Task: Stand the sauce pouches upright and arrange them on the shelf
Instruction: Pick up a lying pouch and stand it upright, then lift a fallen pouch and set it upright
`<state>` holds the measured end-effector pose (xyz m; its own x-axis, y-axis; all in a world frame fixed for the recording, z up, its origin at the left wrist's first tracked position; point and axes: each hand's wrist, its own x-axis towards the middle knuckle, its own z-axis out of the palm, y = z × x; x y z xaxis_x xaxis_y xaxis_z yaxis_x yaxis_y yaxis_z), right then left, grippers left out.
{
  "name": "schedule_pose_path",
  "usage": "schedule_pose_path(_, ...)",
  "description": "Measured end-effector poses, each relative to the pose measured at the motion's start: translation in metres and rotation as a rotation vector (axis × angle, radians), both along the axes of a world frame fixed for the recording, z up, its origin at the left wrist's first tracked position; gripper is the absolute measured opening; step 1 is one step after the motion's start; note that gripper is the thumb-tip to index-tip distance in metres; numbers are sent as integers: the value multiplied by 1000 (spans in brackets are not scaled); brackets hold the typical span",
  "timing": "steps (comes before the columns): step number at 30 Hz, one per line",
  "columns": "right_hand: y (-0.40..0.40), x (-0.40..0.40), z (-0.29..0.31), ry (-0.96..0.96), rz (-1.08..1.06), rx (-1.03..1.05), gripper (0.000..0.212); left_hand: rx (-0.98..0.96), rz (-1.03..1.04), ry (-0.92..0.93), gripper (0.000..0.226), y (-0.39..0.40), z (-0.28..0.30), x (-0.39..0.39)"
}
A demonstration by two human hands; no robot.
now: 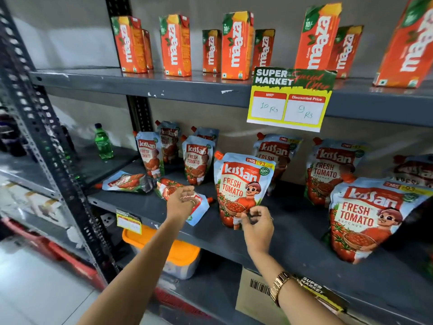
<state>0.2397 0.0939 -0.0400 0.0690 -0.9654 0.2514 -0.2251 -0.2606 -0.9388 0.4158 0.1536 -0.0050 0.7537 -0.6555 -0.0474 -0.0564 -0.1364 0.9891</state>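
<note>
Several red and pale-blue ketchup pouches stand on the grey middle shelf (pixel 293 233). One upright pouch (pixel 241 184) stands near the shelf's front, and my right hand (pixel 257 225) pinches its bottom edge. Two pouches lie flat at the left: one (pixel 125 181) near the upright post, another (pixel 199 205) under my left hand (pixel 181 200), which hovers over it with fingers spread, holding nothing. More upright pouches stand behind (pixel 196 159) and to the right (pixel 365 219).
Orange juice cartons (pixel 236 45) line the shelf above, where a yellow price card (pixel 290 99) hangs from the edge. A green bottle (pixel 103 141) stands at the far left. Below are an orange-lidded tub (pixel 168 252) and a cardboard box (pixel 255 294).
</note>
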Motion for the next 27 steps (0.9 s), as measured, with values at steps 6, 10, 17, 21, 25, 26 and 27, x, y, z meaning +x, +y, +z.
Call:
schedule_pose_path(6,20,16,-1,-36,136,63,16,7,154,-15,26,26,7,21)
schedule_pose_path(10,30,31,-1,-45,226,113,15,-6,182,-61,26,35,9,35)
schedule_pose_path(17,26,76,2,76,311,100,22,119,183,-181,44,33,10,72)
schedule_pose_path(21,22,107,-2,210,331,86,31,227,139,-161,48,26,8,97)
schedule_pose_path(25,20,126,-7,354,366,44,40,274,97,-138,44,15,-1,122)
schedule_pose_path(26,20,129,-10,390,385,22,40,277,82,-136,43,11,-3,126)
schedule_pose_path(27,19,133,-12,430,408,-3,41,277,68,-128,42,6,-6,131)
